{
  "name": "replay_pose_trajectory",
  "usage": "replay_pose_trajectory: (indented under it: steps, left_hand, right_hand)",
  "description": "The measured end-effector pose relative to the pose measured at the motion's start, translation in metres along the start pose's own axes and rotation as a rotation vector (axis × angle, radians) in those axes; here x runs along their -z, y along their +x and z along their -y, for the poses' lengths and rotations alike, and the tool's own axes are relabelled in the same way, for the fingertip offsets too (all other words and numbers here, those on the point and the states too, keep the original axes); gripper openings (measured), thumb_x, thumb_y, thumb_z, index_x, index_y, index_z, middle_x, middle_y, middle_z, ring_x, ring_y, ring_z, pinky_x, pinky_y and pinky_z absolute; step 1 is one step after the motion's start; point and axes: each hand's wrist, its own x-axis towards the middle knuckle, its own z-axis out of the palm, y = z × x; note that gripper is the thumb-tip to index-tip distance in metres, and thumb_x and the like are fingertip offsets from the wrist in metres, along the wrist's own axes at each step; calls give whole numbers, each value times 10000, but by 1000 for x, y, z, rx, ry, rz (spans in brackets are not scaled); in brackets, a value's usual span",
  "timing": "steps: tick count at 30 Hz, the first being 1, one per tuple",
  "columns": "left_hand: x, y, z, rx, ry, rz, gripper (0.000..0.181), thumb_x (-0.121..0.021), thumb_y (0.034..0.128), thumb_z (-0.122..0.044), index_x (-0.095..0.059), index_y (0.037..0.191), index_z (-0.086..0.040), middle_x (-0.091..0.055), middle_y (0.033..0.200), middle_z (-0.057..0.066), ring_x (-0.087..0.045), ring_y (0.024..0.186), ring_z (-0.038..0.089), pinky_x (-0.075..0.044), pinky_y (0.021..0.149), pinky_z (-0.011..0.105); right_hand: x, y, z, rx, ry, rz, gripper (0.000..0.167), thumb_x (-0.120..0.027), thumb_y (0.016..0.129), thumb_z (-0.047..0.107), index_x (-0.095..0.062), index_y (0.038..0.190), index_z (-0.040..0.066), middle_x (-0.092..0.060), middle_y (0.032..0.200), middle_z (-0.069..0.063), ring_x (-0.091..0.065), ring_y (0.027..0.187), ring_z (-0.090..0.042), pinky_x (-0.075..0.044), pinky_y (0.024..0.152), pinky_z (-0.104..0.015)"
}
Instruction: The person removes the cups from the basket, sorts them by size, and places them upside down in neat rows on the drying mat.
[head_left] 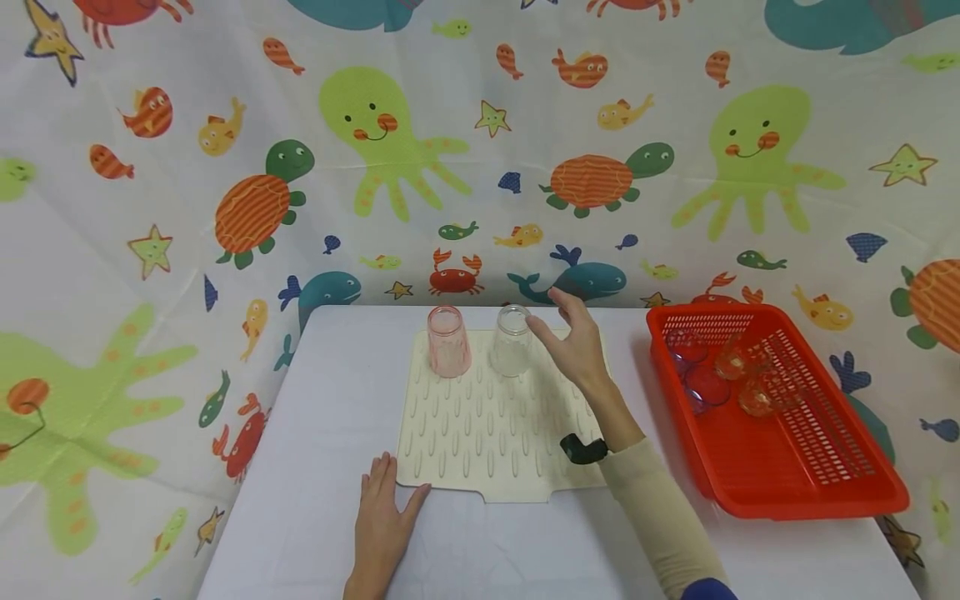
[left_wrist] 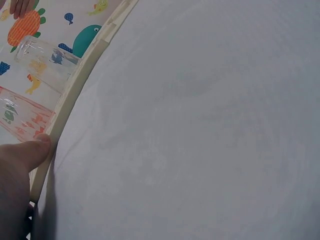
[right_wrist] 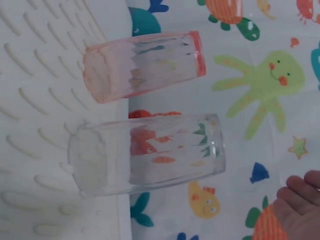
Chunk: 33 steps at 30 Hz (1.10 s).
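Two tumblers stand upside down on a cream ridged drying board point(head_left: 480, 433), toward its far edge: a pink glass point(head_left: 449, 343) on the left and a clear glass point(head_left: 512, 343) beside it. My right hand point(head_left: 577, 346) hovers just right of the clear glass with fingers and thumb spread, holding nothing. In the right wrist view both glasses show whole, with part of the right hand point(right_wrist: 302, 205) at the lower right. My left hand point(head_left: 381, 521) lies at the board's near left corner, fingers straight, and its thumb point(left_wrist: 37, 150) touches the board's edge.
To the right of the board sits a red plastic basket point(head_left: 772, 496) with slotted walls. Several tinted glasses lie in its far part, among them a purple glass point(head_left: 705, 386) and an amber glass point(head_left: 756, 400). A sea-animal patterned cloth point(head_left: 480, 167) hangs behind the white-covered table point(head_left: 322, 408).
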Motion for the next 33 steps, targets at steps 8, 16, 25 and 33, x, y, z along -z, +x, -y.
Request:
replay_pose_trajectory:
  steps: [8, 16, 25, 33]
  left_hand:
    - [0, 2, 0, 1, 6, 11, 830, -798, 848, -377, -460, 1421, 119, -403, 1555, 259, -322, 1485, 424, -216, 1261, 548]
    - [-1, 4, 0, -6, 8, 8, 821, -796, 851, -380, -467, 1418, 114, -411, 1547, 263, -330, 1481, 423, -224, 1258, 551]
    - [-2, 6, 1, -1, 1, 14, 824, -792, 853, -389, -465, 1419, 115, -408, 1549, 264, -323, 1486, 420, -220, 1260, 548]
    - [-2, 7, 2, 5, 39, 22, 826, -795, 851, -387, -465, 1419, 115, -411, 1548, 261, -330, 1483, 418, -244, 1246, 566]
  right_hand:
    - [19, -5, 9, 5, -25, 0, 656, -683, 946, 350, -447, 1482, 55, -496, 1517, -116, -477, 1406, -285, -399, 1201, -459]
    - [39, -10, 13, 1, -60, -15, 704, -687, 924, 444, -437, 1502, 130, -474, 1550, -56, -484, 1417, -254, -425, 1177, -452]
    - [64, -13, 14, -19, -116, -28, 753, -737, 893, 401, -414, 1509, 112, -463, 1556, -87, -478, 1419, -298, -436, 1157, -509]
    - [87, -20, 10, -43, -134, -49, 753, -758, 892, 323, -408, 1506, 62, -466, 1535, -153, -467, 1412, -345, -399, 1175, -537]
